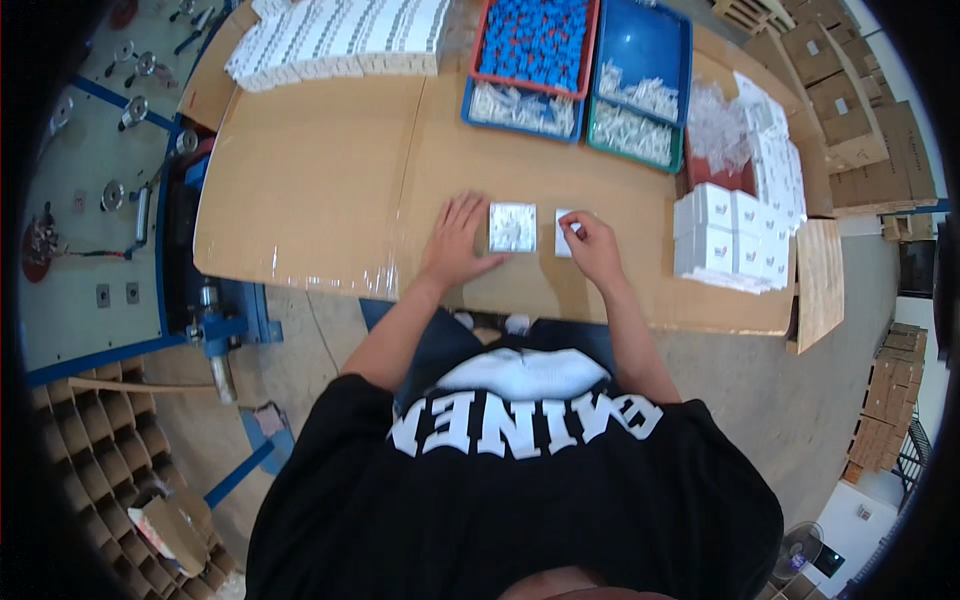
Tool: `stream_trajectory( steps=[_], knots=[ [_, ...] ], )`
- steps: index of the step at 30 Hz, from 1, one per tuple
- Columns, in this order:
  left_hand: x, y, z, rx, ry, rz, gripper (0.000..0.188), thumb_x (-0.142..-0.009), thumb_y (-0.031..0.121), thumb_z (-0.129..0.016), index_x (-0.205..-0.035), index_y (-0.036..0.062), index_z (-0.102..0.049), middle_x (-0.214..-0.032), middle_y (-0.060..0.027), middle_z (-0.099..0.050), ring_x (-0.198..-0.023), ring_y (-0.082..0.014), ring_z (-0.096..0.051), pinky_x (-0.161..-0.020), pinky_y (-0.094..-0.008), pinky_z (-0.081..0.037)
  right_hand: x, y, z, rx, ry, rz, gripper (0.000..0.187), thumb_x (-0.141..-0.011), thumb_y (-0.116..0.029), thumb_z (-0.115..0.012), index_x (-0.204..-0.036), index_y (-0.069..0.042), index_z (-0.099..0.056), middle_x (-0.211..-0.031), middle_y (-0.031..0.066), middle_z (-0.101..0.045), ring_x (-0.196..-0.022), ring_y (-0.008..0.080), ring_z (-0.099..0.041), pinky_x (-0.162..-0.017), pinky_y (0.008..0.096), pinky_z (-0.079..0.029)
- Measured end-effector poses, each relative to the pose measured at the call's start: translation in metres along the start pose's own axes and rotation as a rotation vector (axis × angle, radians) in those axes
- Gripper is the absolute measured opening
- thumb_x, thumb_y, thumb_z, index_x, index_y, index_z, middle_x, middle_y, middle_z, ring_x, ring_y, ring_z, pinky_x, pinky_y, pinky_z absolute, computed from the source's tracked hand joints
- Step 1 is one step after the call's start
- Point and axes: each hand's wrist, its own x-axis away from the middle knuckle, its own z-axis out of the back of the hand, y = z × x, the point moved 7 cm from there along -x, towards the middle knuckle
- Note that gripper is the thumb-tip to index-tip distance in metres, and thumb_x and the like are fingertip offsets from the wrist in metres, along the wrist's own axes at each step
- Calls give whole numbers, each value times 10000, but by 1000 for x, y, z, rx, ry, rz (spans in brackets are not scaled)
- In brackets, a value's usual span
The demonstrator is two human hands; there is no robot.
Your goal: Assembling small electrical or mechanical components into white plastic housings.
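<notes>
Left hand (458, 242): palm down on the cardboard-covered table (310, 190), fingers extended and slightly spread, gripping nothing. A square white piece (513, 229) lies just right of its thumb. Right hand (594, 250): fingers curled, thumb and fingertips drawn together over a white card (564, 246); whether they grip it cannot be told. Beyond the fingers: 4 plastic bins (641, 35). Right of them: stacked white boxes (733, 235). The right hand partly hides the card; the square piece's detail is indistinct.

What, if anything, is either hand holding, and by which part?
The left hand holds nothing. The right hand overlaps the white card at its right side; a grip can't be confirmed.
</notes>
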Motion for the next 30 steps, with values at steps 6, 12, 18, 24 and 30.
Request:
stream_trajectory(
  steps=[6,12,18,24,30],
  knots=[
    [5,3,0,-22,-49,20,972,-781,614,-734,-1474,1,-435,-1562,-164,-407,-1513,-307,-284,-1249,-507,-170,-82,-20,24,-2,93,217,158,-898,-107,-684,-1034,-29,-711,-952,151,-715,-824,291,-702,-742,377,-544],
    [-1,4,8,3,-38,37,939,-765,603,-754,-1431,0,-480,-1551,-160,-422,-1501,-308,-313,-1237,-520,-201,-228,-64,69,249,319,385,177,-910,-116,-630,-1046,-46,-718,-993,169,-733,-911,369,-695,-801,451,-546],
    [-6,3,11,-9,-41,40,895,-769,607,-744,-1377,-10,-520,-1533,-150,-439,-1482,-303,-342,-1223,-511,-230,-365,-89,68,370,329,413,210,-898,-156,-634,-1070,-68,-716,-1015,160,-733,-948,361,-694,-831,473,-548],
    [-7,0,10,1,-77,63,899,-813,667,-663,-1397,-1,-516,-1565,-127,-407,-1493,-274,-319,-1240,-488,-199,-446,-110,32,753,296,491,259,-904,-210,-672,-1134,-91,-673,-1092,121,-712,-1066,328,-662,-894,518,-506],
    [-7,-2,12,17,-72,85,877,-799,623,-719,-1370,-13,-525,-1548,-135,-433,-1472,-291,-361,-1221,-503,-236,-485,-116,10,800,293,371,283,-920,-304,-679,-1089,-78,-689,-1101,120,-709,-1062,321,-671,-866,511,-515]
  ],
)
